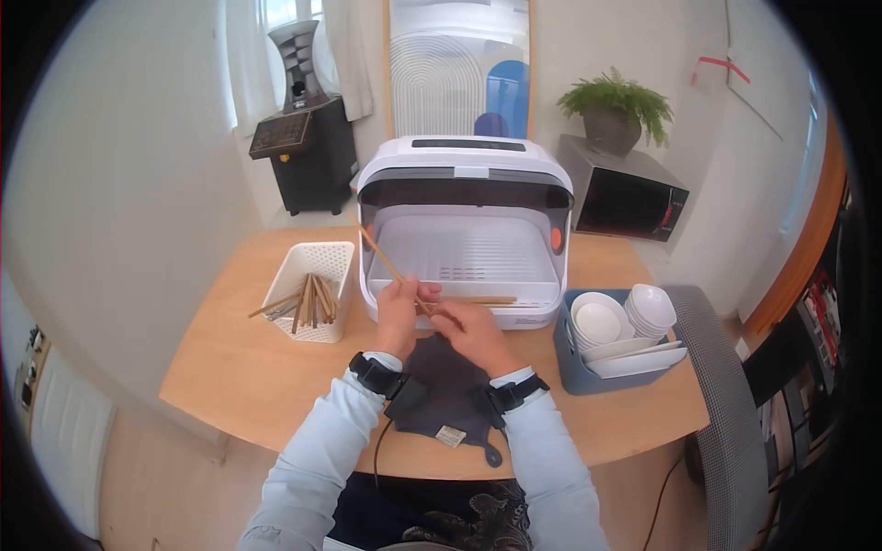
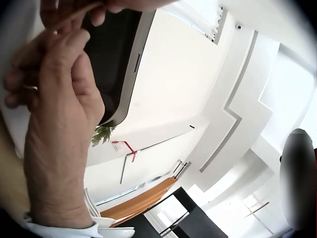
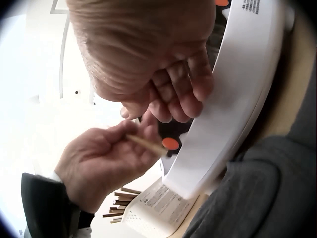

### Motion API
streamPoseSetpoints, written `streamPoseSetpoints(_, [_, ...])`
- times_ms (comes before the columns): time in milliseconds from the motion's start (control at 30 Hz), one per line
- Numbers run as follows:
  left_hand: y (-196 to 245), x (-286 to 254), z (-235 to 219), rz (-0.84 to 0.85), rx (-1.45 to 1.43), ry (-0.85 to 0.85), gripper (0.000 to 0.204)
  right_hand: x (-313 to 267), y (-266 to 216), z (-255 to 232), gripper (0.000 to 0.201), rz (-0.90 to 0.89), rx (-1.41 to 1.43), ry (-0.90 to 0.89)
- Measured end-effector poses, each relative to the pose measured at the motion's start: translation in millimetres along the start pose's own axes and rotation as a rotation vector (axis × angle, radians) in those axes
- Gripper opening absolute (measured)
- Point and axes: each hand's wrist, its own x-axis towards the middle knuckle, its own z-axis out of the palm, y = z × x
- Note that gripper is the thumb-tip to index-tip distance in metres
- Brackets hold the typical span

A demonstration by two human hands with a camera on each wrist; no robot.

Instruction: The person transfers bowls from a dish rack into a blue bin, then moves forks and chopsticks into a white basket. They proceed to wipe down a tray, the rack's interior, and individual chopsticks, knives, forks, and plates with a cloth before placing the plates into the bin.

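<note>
My left hand [image 1: 399, 317] grips a thin wooden chopstick [image 1: 381, 254], which slants up and away to the left. Close beside it, my right hand [image 1: 473, 332] has its fingers curled at the chopstick's lower end. In the left wrist view the chopstick [image 2: 77, 16] runs down toward the fingers of the right hand [image 2: 64, 119]. From the right wrist view, the left hand [image 3: 101, 161] appears with the chopstick [image 3: 148, 144] across its fingers. Several more chopsticks [image 1: 487, 299] lie along the front of the white dish dryer [image 1: 528, 321], whose lid is raised.
A white perforated basket [image 1: 322, 250] with chopsticks and utensils stands left. At right, a blue-grey tub [image 1: 588, 378] holds white bowls and plates. A dark cloth [image 1: 441, 386] lies under the forearms on the wooden table [image 1: 220, 367]. Behind are a microwave [image 1: 629, 197] and a potted plant [image 1: 614, 129].
</note>
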Motion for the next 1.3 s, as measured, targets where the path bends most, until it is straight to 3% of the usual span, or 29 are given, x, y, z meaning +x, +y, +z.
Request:
streamPoseSetpoints(67, [23.6, -4.5, -10.1, -0.013, 0.061, 0.016, 0.03, 0.9, 9.1, -8.8, 0.014, -0.067, -0.14, 0.11])
streamPoseSetpoints(100, [36.1, -5.4, -18.7, -0.051, 0.241, 0.051, 0.027, 0.9, 14.5, -13.4, 0.014, -0.044, -0.184, 0.143])
streamPoseSetpoints(200, [47.0, -2.0, -55.4, 0.339, 0.673, 0.047, 0.02, 1.0, 26.6, -22.9, 0.013, 0.003, -0.275, 0.227])
streamPoseSetpoints(300, [67.1, -9.3, -89.6, 0.891, 1.252, 0.271, 0.019, 0.5, 28.2, -26.8, 0.013, 0.0, -0.3, 0.239])
streamPoseSetpoints(400, [100.0, -31.7, -103.4, 0.625, 1.5, 0.342, 0.016, 0.0, 25.0, -27.3, 0.012, -0.007, -0.334, 0.211])
streamPoseSetpoints(500, [104.8, -25.3, -137.8, 0.381, 1.67, 0.326, 0.015, 0.4, 28.1, -26.0, 0.012, -0.009, -0.343, 0.202])
streamPoseSetpoints(600, [101.9, -14.3, -158.5, 0.44, 1.708, 0.221, 0.018, -0.7, 28.0, -26.1, 0.012, 0.004, -0.333, 0.197])
streamPoseSetpoints(667, [98.9, -13.8, -159.1, 0.493, 1.666, 0.248, 0.022, 0.5, 27.8, -27.7, 0.012, 0.014, -0.329, 0.189])
streamPoseSetpoints(900, [94.3, -41.9, -102.9, 0.816, 1.558, 0.152, 0.029, 0.2, 28.3, -26.0, 0.011, 0.008, -0.346, 0.196])
streamPoseSetpoints(1000, [78.5, -41.6, -92.9, 0.633, 1.708, 0.061, 0.028, 0.4, 27.4, -25.9, 0.011, 0.015, -0.324, 0.189])
streamPoseSetpoints(1033, [68.9, -36.7, -99.5, 0.709, 1.731, 0.034, 0.02, 0.5, 28.4, -26.2, 0.011, 0.017, -0.323, 0.182])
streamPoseSetpoints(1300, [65.0, -29.0, -121.7, 0.665, 1.755, 0.165, 0.013, -0.3, 27.0, -27.8, 0.012, 0.021, -0.32, 0.189])
